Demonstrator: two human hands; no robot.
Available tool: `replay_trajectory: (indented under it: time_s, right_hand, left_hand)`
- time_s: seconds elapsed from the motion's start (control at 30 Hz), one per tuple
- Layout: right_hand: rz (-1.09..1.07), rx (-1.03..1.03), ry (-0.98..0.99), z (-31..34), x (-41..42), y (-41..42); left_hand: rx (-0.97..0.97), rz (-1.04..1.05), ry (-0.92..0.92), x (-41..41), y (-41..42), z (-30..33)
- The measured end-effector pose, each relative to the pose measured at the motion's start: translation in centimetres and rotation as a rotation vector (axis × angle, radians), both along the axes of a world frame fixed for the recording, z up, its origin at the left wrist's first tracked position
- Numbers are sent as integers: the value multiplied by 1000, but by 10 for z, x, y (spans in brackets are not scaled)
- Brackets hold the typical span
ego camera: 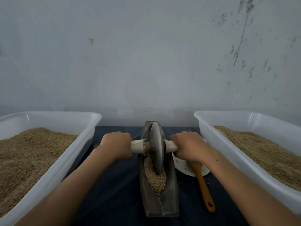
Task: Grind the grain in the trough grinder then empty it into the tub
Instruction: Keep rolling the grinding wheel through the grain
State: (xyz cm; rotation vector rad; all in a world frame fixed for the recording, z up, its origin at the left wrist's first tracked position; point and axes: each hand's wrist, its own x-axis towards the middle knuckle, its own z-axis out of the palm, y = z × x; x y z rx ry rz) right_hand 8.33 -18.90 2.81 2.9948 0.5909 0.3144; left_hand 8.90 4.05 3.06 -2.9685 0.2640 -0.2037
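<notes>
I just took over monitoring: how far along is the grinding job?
Loading looks done: grain lies in the trough grinder. Grinding is in hand: the left hand and right hand grip the handles of the wheel, which stands in the grain. Kernels look mostly whole. Emptying into a tub remains.

Left tub, at 9 o'clock: cut off by the left and bottom edges. Right tub, at 3 o'clock: cut off by the right edge. White plate: largely hidden under the right hand and forearm. Orange spatula: head partly covered by the right wrist. Axle handles: outer ends hidden inside both fists. Fingers of the left hand: curled out of sight. Grinding wheel: lower rim buried in grain. Both forearms: cut off at 6 o'clock.
</notes>
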Motion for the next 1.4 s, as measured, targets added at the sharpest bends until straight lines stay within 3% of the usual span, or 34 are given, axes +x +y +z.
replay_trajectory:
  time_s: [0.2, 0.43, 0.53, 0.97, 1.23, 1.4]
  right_hand:
    - [17, -1, 54, 3, -2, -1]
    - [11, 70, -160, -12, 4, -1]
    - [4, 83, -200, -14, 6, 0]
    - [3, -36, 85, 5, -1, 0]
    - [-19, 29, -148, -8, -1, 3]
    - [-22, 22, -229, -11, 1, 6]
  left_hand:
    - [-17, -2, 77, 2, 1, 2]
    - [-47, -30, -214, 0, -3, -5]
    - [-76, -30, -258, 1, -3, -10]
    - [-39, -38, 95, 2, 2, 3]
    - [-81, -56, -180, 3, -2, -5]
    - [-116, -36, -181, 3, -1, -9]
